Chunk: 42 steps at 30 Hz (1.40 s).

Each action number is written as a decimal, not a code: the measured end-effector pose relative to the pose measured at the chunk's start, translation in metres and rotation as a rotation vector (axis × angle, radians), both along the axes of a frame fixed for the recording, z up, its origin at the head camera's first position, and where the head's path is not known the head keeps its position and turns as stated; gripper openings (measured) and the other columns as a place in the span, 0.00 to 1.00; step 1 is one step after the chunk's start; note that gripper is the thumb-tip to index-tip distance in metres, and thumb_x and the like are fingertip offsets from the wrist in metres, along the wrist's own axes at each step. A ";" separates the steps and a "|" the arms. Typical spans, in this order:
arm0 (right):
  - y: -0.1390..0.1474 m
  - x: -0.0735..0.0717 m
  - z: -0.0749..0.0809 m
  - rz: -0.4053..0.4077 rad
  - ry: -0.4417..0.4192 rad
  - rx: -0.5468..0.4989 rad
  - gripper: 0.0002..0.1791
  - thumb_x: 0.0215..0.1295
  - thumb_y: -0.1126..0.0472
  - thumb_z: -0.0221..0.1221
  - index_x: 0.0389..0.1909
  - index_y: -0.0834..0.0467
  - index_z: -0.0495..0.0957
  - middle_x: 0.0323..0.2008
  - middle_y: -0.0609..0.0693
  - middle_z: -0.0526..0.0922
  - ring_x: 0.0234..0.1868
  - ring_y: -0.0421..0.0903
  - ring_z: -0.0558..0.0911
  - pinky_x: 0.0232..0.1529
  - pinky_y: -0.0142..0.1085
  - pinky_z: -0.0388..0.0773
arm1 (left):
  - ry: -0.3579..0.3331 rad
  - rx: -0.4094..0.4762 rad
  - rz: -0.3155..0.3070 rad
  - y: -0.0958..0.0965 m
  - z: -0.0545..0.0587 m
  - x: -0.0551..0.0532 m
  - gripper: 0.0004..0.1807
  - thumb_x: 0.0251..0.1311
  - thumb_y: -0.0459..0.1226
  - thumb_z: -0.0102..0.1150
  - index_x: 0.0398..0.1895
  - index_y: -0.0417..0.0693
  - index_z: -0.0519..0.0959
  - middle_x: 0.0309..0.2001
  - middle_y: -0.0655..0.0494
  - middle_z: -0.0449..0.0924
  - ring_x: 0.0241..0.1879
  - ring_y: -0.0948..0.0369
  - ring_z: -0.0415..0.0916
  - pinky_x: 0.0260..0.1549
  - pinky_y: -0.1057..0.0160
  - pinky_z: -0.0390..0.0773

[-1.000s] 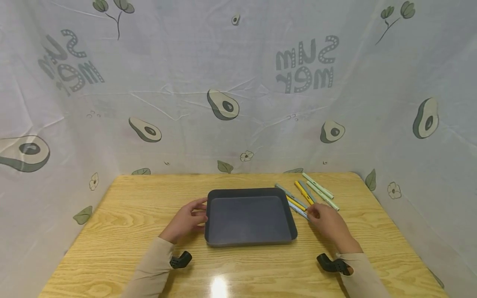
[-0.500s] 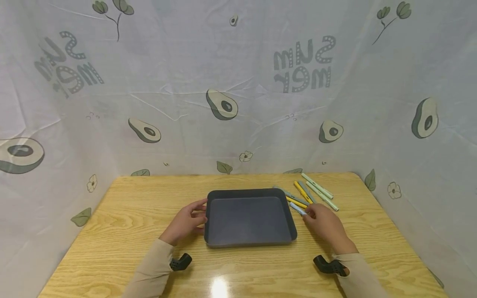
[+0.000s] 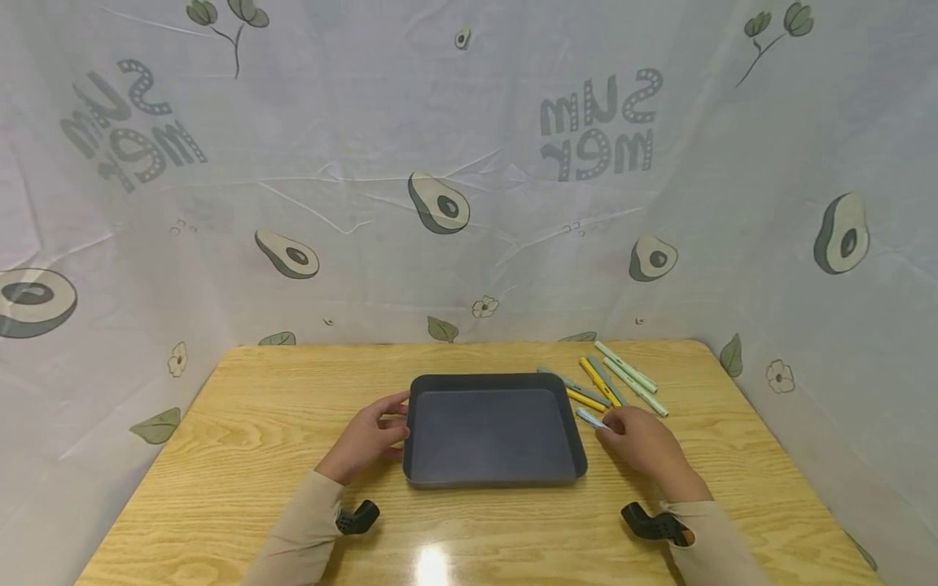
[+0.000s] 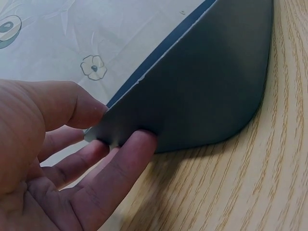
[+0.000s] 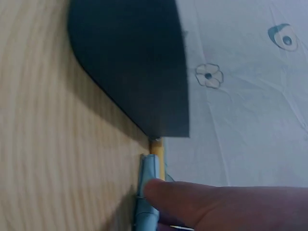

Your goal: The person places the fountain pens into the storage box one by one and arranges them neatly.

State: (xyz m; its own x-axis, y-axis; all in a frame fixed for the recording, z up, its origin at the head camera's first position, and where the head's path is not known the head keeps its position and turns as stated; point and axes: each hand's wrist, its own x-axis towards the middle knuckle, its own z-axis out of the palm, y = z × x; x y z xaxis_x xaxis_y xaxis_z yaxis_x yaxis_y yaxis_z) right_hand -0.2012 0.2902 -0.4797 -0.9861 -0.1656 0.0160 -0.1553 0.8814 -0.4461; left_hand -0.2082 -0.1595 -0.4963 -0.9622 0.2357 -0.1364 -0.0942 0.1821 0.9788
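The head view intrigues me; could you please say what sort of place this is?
Probably a screened-off tabletop workspace, judging by the wood-grain table, the pale avocado-print curtain on three sides, and the dark gray tray with pens beside it.

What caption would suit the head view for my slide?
Left grip against a dark tray, right grip pinching a blue pen beside other pens.

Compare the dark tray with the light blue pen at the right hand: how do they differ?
Colour: the tray is dark grey, while the pen is light blue.
Shape and size: the tray is a broad, shallow rectangle; the pen is slim and far smaller.
Contact: the left hand touches the tray's side, whereas the right hand pinches the pen.
Shared: each has one hand on it.
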 end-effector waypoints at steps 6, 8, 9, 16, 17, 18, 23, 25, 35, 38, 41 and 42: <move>-0.006 0.001 -0.002 -0.008 0.022 0.015 0.08 0.71 0.58 0.63 0.42 0.59 0.86 0.34 0.47 0.83 0.34 0.45 0.79 0.33 0.46 0.78 | 0.000 -0.003 -0.011 0.000 0.001 0.000 0.35 0.68 0.27 0.58 0.79 0.45 0.64 0.67 0.38 0.69 0.63 0.42 0.76 0.41 0.50 0.88; -0.006 0.000 0.000 -0.013 0.013 0.016 0.06 0.70 0.59 0.64 0.40 0.57 0.85 0.33 0.46 0.81 0.32 0.44 0.76 0.32 0.43 0.75 | -0.002 -0.004 -0.013 0.001 0.002 -0.001 0.35 0.68 0.27 0.58 0.79 0.45 0.64 0.67 0.38 0.69 0.63 0.42 0.76 0.42 0.50 0.88; -0.005 0.000 0.000 -0.014 0.005 0.016 0.05 0.70 0.59 0.64 0.39 0.56 0.85 0.32 0.46 0.81 0.32 0.44 0.75 0.32 0.43 0.74 | -0.003 -0.003 -0.011 0.001 0.002 -0.001 0.35 0.68 0.27 0.58 0.79 0.45 0.64 0.67 0.38 0.69 0.63 0.42 0.76 0.42 0.50 0.88; 0.000 0.000 0.008 0.001 -0.074 0.013 0.04 0.68 0.63 0.65 0.40 0.59 0.84 0.36 0.48 0.83 0.36 0.45 0.80 0.36 0.46 0.78 | -0.006 0.000 -0.007 0.001 0.003 -0.002 0.35 0.68 0.27 0.57 0.79 0.45 0.64 0.67 0.37 0.68 0.63 0.42 0.75 0.42 0.49 0.88; 0.001 0.000 0.010 0.005 -0.076 0.019 0.05 0.67 0.63 0.65 0.41 0.59 0.84 0.36 0.48 0.84 0.36 0.46 0.80 0.36 0.46 0.79 | -0.006 0.003 -0.008 0.001 0.003 -0.002 0.35 0.68 0.27 0.57 0.79 0.45 0.63 0.67 0.37 0.68 0.63 0.42 0.75 0.42 0.49 0.88; 0.001 0.000 0.011 0.006 -0.078 0.025 0.05 0.67 0.63 0.65 0.41 0.60 0.84 0.36 0.49 0.83 0.36 0.46 0.80 0.35 0.47 0.78 | -0.007 0.006 -0.007 0.000 0.003 -0.002 0.36 0.68 0.27 0.57 0.79 0.45 0.63 0.67 0.37 0.68 0.64 0.42 0.75 0.41 0.49 0.88; 0.003 0.000 0.016 -0.003 -0.056 0.012 0.08 0.69 0.62 0.65 0.45 0.61 0.83 0.37 0.49 0.83 0.37 0.48 0.81 0.35 0.47 0.79 | -0.025 0.030 -0.019 -0.001 0.002 -0.003 0.38 0.68 0.27 0.57 0.80 0.45 0.58 0.69 0.34 0.67 0.65 0.40 0.74 0.37 0.49 0.89; 0.002 0.000 0.018 -0.005 -0.045 -0.013 0.10 0.70 0.62 0.64 0.47 0.61 0.83 0.38 0.50 0.84 0.39 0.50 0.83 0.36 0.48 0.80 | -0.030 0.030 -0.023 -0.002 0.002 -0.003 0.38 0.69 0.28 0.56 0.81 0.45 0.57 0.69 0.33 0.66 0.65 0.39 0.73 0.36 0.49 0.89; -0.002 0.001 0.027 -0.048 -0.027 -0.089 0.14 0.71 0.62 0.63 0.53 0.64 0.80 0.42 0.57 0.86 0.43 0.58 0.85 0.37 0.49 0.83 | -0.017 -0.003 -0.024 -0.003 0.001 -0.006 0.36 0.69 0.28 0.56 0.80 0.44 0.60 0.68 0.34 0.68 0.64 0.40 0.74 0.35 0.50 0.89; -0.003 0.000 0.028 -0.066 -0.006 -0.121 0.13 0.72 0.64 0.61 0.53 0.66 0.78 0.43 0.59 0.86 0.47 0.62 0.85 0.39 0.50 0.84 | -0.020 -0.001 -0.024 -0.003 0.002 -0.007 0.36 0.69 0.28 0.56 0.80 0.44 0.60 0.68 0.34 0.68 0.64 0.40 0.74 0.35 0.50 0.89; -0.004 -0.002 0.028 -0.092 0.009 -0.149 0.13 0.72 0.66 0.60 0.53 0.67 0.77 0.44 0.62 0.85 0.48 0.63 0.84 0.41 0.51 0.85 | -0.025 0.004 -0.024 -0.003 0.002 -0.007 0.36 0.69 0.28 0.56 0.80 0.44 0.60 0.68 0.34 0.68 0.64 0.40 0.74 0.35 0.50 0.89; -0.004 -0.002 0.028 -0.099 0.012 -0.161 0.14 0.72 0.66 0.60 0.54 0.67 0.77 0.45 0.62 0.84 0.49 0.63 0.84 0.41 0.52 0.85 | -0.027 0.005 -0.023 -0.003 0.002 -0.007 0.36 0.69 0.28 0.56 0.80 0.44 0.60 0.68 0.34 0.68 0.63 0.40 0.75 0.35 0.50 0.89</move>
